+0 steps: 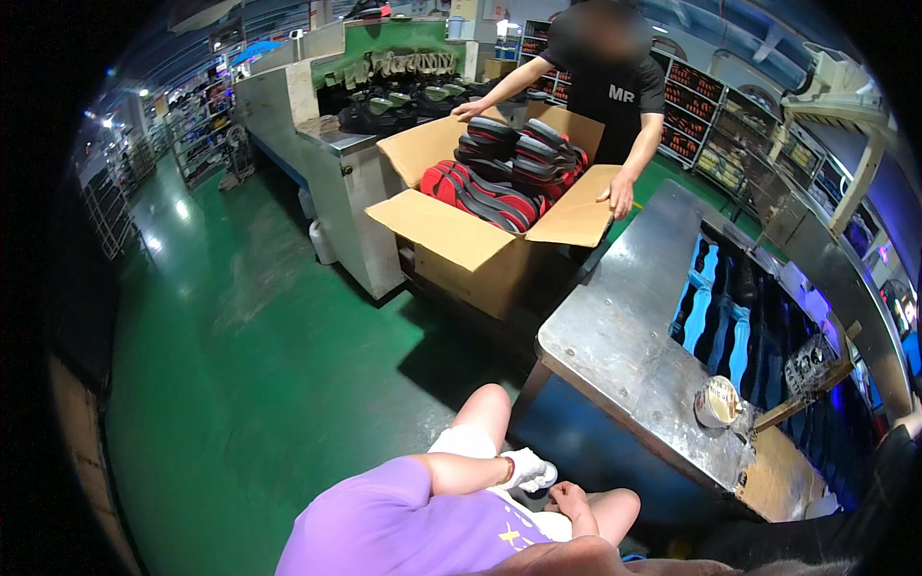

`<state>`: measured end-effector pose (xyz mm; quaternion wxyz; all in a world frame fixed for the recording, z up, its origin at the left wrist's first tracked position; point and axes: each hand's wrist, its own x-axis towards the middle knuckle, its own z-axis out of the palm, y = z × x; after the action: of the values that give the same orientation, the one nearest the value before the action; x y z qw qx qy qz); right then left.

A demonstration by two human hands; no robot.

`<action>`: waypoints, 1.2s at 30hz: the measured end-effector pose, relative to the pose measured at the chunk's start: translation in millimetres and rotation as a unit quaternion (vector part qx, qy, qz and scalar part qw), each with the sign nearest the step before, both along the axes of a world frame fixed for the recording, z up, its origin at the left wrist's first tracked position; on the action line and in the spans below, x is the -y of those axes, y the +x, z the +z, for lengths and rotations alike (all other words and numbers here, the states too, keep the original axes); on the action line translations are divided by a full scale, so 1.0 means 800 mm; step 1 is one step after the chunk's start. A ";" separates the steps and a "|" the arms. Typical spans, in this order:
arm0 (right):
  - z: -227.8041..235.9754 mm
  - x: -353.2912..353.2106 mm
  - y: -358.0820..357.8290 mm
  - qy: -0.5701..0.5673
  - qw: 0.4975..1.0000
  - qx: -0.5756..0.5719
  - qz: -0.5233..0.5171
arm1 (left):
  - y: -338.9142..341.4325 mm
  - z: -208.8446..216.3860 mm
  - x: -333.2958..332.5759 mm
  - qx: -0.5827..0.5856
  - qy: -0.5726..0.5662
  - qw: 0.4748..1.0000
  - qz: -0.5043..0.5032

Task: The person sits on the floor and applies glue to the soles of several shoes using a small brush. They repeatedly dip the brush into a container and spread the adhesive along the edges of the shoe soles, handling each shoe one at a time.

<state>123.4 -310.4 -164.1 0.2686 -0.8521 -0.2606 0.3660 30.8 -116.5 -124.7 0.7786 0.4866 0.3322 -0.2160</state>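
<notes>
Left hand (523,469) (white-gloved) and bare right hand (571,502) curl over the lap (554,525) — whether they hold anything, I cannot tell.

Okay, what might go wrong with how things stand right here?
The soles heaped in the open carton might spill if jolted. Your right hand looks bare while the left hand is gloved, so it could get scraped. The small tub might tip if the metal table is bumped.
</notes>
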 end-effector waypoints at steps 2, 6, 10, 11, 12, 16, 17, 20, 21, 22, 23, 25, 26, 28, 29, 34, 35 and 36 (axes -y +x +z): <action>-0.002 0.005 0.001 0.016 1.000 0.001 -0.015 | 0.003 0.006 0.001 0.003 0.003 1.000 -0.009; -0.003 0.003 0.001 0.021 1.000 0.004 -0.016 | 0.004 0.006 -0.001 -0.016 -0.033 0.999 0.000; -0.002 0.001 -0.002 0.015 1.000 0.006 -0.011 | 0.001 -0.009 -0.003 -0.016 -0.030 0.999 0.017; -0.002 0.001 -0.002 0.015 1.000 0.006 -0.011 | 0.001 -0.009 -0.002 -0.014 -0.023 0.999 0.022; -0.002 0.001 -0.002 0.014 1.000 0.014 -0.007 | 0.002 -0.008 -0.001 -0.021 0.000 1.000 0.016; -0.004 0.005 0.002 0.010 1.000 0.022 -0.007 | 0.005 0.012 0.003 -0.024 0.031 0.999 0.008; 0.000 0.003 0.001 0.009 1.000 0.017 -0.007 | 0.002 0.009 0.002 -0.020 0.023 0.999 0.014; 0.016 0.000 -0.002 -0.003 1.000 -0.010 -0.022 | 0.001 0.016 0.001 -0.025 0.028 0.999 0.006; 0.017 0.000 -0.002 -0.001 1.000 -0.008 -0.019 | 0.001 0.020 0.001 -0.024 0.032 0.999 0.002; 0.020 -0.001 -0.001 0.001 1.000 -0.006 -0.017 | 0.001 0.027 0.000 -0.023 0.036 0.999 -0.002; 0.021 0.000 -0.002 0.003 1.000 -0.004 -0.015 | 0.001 0.031 0.000 -0.021 0.040 0.999 -0.006; -0.013 0.005 0.004 0.013 1.000 0.013 -0.013 | 0.002 0.021 0.001 -0.014 0.042 0.999 -0.004; -0.021 0.005 0.004 0.018 1.000 0.020 -0.011 | 0.001 0.017 0.001 -0.011 0.043 0.999 -0.002; -0.031 0.007 0.005 0.010 1.000 0.017 -0.014 | 0.000 0.014 0.001 -0.021 0.027 0.999 0.013; -0.033 0.007 0.004 0.006 1.000 0.015 -0.016 | -0.001 0.013 0.000 -0.026 0.019 0.999 0.020; -0.031 0.007 0.004 0.014 0.999 0.051 0.008 | 0.003 -0.008 -0.003 0.009 0.002 1.000 0.011; -0.025 0.014 0.000 0.010 0.998 0.063 0.008 | 0.003 -0.011 0.001 0.022 0.008 1.000 -0.009; -0.035 0.009 0.001 0.036 0.994 0.098 0.025 | 0.005 -0.027 -0.003 0.016 0.001 1.000 0.007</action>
<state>123.9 -317.5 -192.1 0.2629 -0.8669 -0.3195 0.2780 34.7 -113.7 -146.4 0.7846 0.4889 0.3231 -0.2024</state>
